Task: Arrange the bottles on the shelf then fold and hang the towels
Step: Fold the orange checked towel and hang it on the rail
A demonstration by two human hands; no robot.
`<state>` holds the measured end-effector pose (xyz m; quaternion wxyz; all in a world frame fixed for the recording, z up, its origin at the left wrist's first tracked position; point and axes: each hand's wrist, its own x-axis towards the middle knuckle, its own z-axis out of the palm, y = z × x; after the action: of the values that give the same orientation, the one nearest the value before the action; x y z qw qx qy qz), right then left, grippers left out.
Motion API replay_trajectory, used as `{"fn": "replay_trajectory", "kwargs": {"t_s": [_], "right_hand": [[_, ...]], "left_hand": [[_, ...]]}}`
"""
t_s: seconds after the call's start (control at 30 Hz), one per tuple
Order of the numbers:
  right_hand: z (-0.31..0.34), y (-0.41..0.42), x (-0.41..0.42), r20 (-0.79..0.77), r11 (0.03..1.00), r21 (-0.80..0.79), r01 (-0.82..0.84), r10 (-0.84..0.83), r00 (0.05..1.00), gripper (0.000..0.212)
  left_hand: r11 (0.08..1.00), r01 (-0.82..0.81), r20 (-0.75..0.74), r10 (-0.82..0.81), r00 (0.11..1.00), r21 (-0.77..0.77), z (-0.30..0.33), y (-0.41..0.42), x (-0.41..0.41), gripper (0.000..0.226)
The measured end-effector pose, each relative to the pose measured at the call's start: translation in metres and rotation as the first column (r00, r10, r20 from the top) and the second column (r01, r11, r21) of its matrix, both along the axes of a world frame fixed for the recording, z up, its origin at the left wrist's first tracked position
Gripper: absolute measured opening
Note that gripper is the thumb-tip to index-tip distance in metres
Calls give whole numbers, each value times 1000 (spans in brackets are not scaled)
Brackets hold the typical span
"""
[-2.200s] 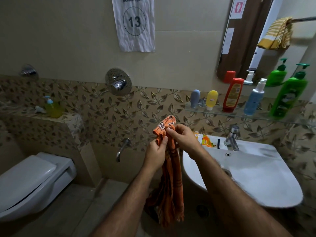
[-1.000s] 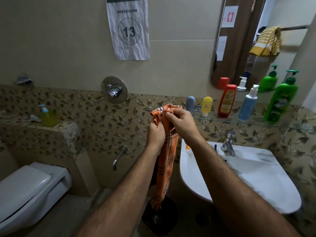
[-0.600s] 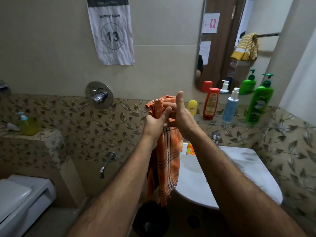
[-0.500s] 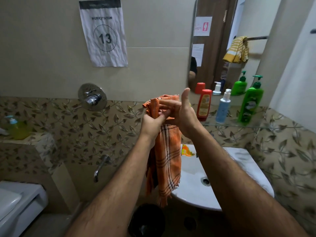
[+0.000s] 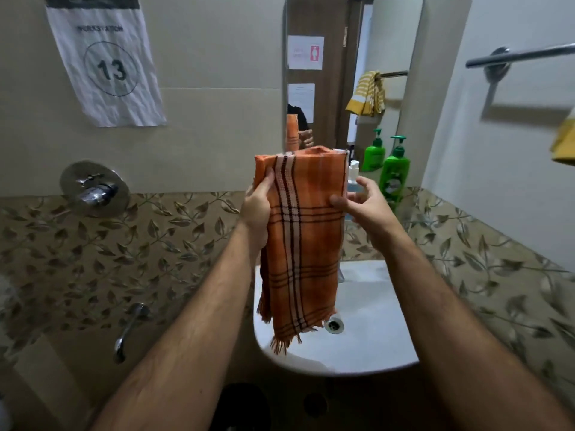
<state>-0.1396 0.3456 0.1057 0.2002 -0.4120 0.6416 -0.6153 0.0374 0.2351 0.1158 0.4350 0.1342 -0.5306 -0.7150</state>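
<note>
A: Where is the orange plaid towel (image 5: 303, 231) now?

B: Folded into a long strip, hanging over the washbasin (image 5: 367, 346). The left hand (image 5: 259, 204) grips its upper left edge, thumb in front, the other fingers hidden behind the cloth. The right hand (image 5: 365, 202) has loosely spread fingers, its thumb tip touching the right edge; it grips nothing.

A: How should the fold go?

B: I'd pinch the right edge level with the left fingers, keep the top fold flat, then bring the fringed end up evenly.

A: And hanging?

B: The towel rail (image 5: 522, 56) is up and right of the right fingers; I'd drape it there, beside the yellow towel (image 5: 564, 141).
</note>
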Motion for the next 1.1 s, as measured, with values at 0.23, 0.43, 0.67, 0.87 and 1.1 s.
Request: {"fn": "replay_trajectory", "kwargs": {"t_s": [0.23, 0.43, 0.67, 0.87, 1.1], "right_hand": [[35, 20, 1, -33, 968, -99, -230, 227, 973, 41], [60, 14, 15, -1, 972, -230, 55, -57, 998, 27], [100, 30, 15, 8, 906, -282, 317, -328, 945, 25], [137, 59, -11, -85, 920, -281, 273, -308, 948, 48], [129, 52, -44, -32, 733, -465, 498, -576, 817, 15]], "left_hand": [[964, 258, -5, -259, 966, -59, 19, -21, -33, 57], [873, 454, 20, -458, 889, -178, 17, -56, -54, 82], [832, 525, 70, -521, 850, -181, 23, -37, -101, 41], [799, 512, -105, -566, 818, -316, 94, -13, -148, 18], [768, 539, -100, -601, 793, -345, 116, -11, -191, 38]]}}
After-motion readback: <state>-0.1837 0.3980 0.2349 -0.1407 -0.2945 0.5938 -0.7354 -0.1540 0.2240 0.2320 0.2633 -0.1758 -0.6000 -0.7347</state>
